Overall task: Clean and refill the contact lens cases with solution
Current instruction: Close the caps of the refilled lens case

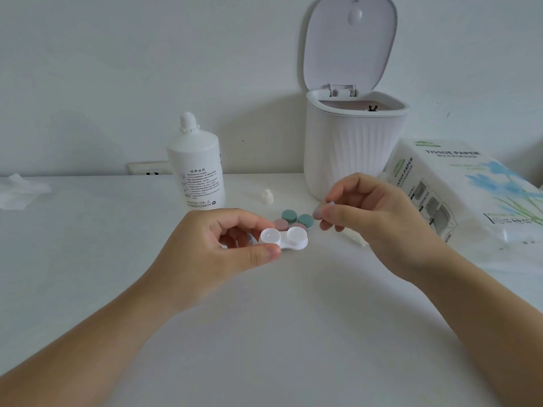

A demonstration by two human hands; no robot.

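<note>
My left hand (226, 245) pinches a white contact lens case (284, 238) by its left well, just above the table; both wells are uncapped. To its right, my right hand (373, 212) holds something small at its curled fingertips, too hidden to name. Behind the case lie two teal (296, 218) and two pink caps (280, 224) on the table. The white solution bottle (197, 168) stands uncapped at the back, with its small white cap (266, 197) lying to its right.
A white ribbed bin (352, 148) with its lid up stands at the back against the wall. A tissue paper pack (458, 195) lies at the right. A crumpled tissue (20, 190) sits at the far left by a wall socket (150, 168).
</note>
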